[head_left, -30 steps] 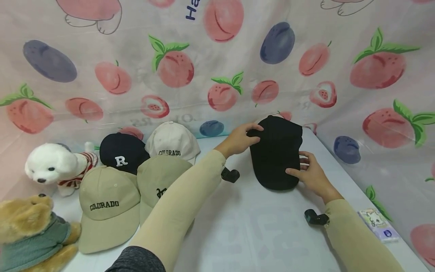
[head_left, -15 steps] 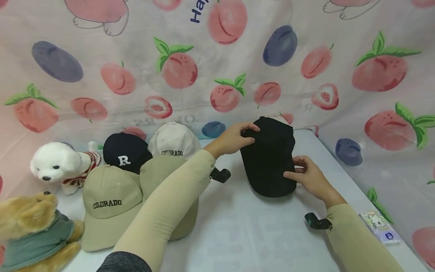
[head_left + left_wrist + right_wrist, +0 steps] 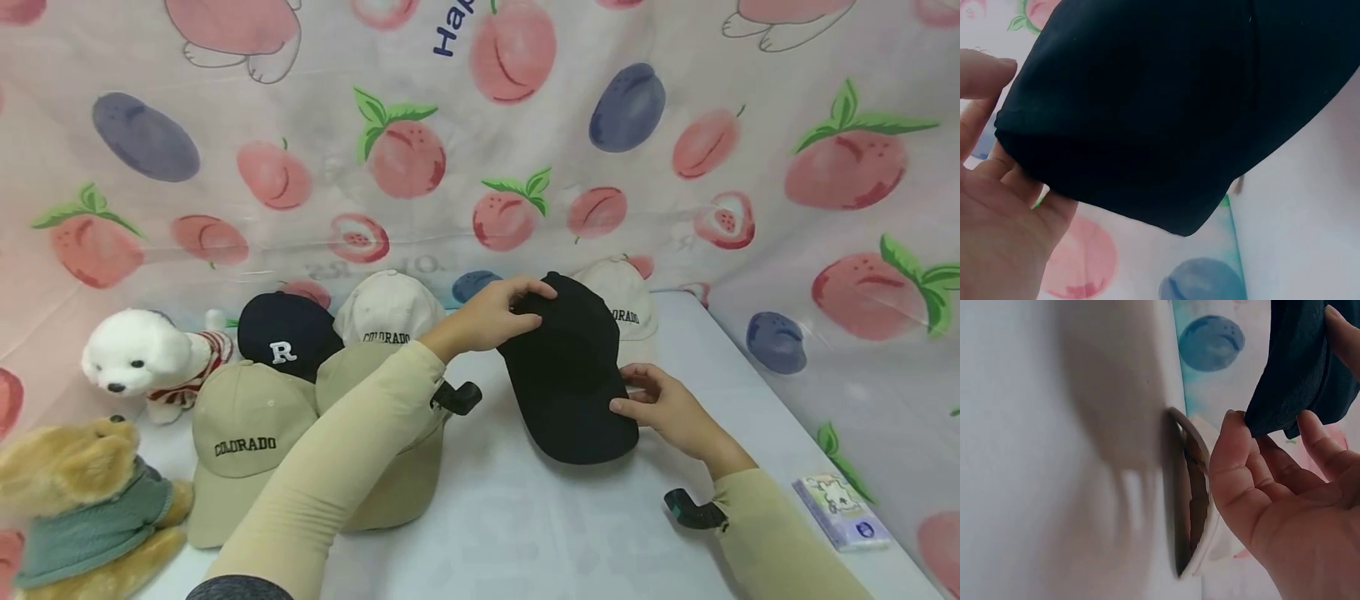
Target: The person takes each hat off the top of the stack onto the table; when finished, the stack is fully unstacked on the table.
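Note:
A black baseball cap (image 3: 570, 375) hangs between both hands above the white table, brim toward the near side. My left hand (image 3: 483, 317) grips the rear edge of its crown; in the left wrist view the fingers (image 3: 1007, 169) go under the edge and the thumb lies outside. With the right hand (image 3: 667, 408) I pinch the right side of the brim, and the right wrist view shows the fingers (image 3: 1235, 450) curled at the cap's edge. Behind the black cap a white COLORADO cap (image 3: 626, 300) stands on the table, partly hidden.
At left are a navy R cap (image 3: 288, 329), another white cap (image 3: 390, 304), a beige COLORADO cap (image 3: 247, 417) and an olive cap (image 3: 408, 483) partly behind my left sleeve. A white plush dog (image 3: 142, 354), a brown plush bear (image 3: 90, 517) and a small packet (image 3: 840, 508) lie toward the sides.
Both hands have carried the black cap leftward and nearer to me. More of the white cap behind it now shows. The view has shifted slightly.

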The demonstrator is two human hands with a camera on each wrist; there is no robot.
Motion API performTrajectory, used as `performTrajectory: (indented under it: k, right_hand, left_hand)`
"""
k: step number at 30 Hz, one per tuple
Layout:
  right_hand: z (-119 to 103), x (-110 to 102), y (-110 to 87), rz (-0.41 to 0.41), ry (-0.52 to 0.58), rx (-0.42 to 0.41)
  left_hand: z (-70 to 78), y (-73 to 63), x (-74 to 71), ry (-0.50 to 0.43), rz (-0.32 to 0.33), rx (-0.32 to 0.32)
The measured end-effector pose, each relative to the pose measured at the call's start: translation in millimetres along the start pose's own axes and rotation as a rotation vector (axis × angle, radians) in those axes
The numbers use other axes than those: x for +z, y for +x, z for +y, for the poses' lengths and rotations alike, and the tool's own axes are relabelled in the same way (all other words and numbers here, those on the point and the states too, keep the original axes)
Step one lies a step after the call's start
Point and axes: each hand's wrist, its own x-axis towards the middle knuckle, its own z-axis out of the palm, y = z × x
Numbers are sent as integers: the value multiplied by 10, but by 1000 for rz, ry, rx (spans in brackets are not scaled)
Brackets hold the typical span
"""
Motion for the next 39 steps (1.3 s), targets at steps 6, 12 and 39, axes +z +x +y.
performTrajectory:
  k: [6,12,39]
  right_hand:
    - [-25,115,-26,-21,16,-13]
    - [-28,214,-43,-49,47,-37]
    - [-61,571,-96,-166,97,-14]
  left_hand:
    - [-36,-148,-100,-26,-21,17]
    - [-67,-275,-163,-40,-35,-4]
    - [-197,-649,-296,-2,-93,-82]
